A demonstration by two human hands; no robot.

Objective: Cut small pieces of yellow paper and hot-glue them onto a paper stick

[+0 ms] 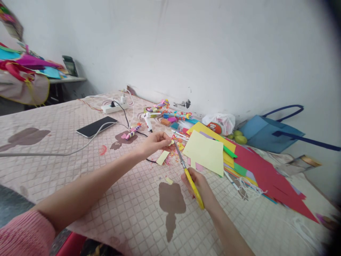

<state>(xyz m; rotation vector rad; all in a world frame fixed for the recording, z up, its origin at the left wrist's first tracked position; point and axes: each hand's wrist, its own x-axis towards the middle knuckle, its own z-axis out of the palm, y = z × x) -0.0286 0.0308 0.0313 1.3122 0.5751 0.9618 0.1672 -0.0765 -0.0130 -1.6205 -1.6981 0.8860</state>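
Here's the tabletop [128, 206], its quilted cloth running under both grips and far out to the left. Over beyond the right grip [198, 183], well off to the right, sits the blue bag [266, 135], handles looping out. Nearer, the red sheets [266, 174] fan out to the right of that same grip. And here's the pale sheet [205, 153], just past the right grip, lying over the yellow ones!

Across to the far left of the left grip [157, 144], the black tablet [96, 127] lies flat, a white cable crossing over its edge. Beyond it, further from the left grip, is the power strip [114, 107], plugs in.

Now the scissors [188, 175]: the right grip is wrapped around the yellow handles, blades aimed up toward the left grip. Behind the left grip rests the white glue gun [148, 122], nozzle to the right.

Down to the small stuff! A paper strip [162, 157] lies just below the left grip, on the near side. And the left grip, fingertips pressed together, pinches the paper piece [171, 143] right at the blade tips; whether they bite into it is too small to tell.
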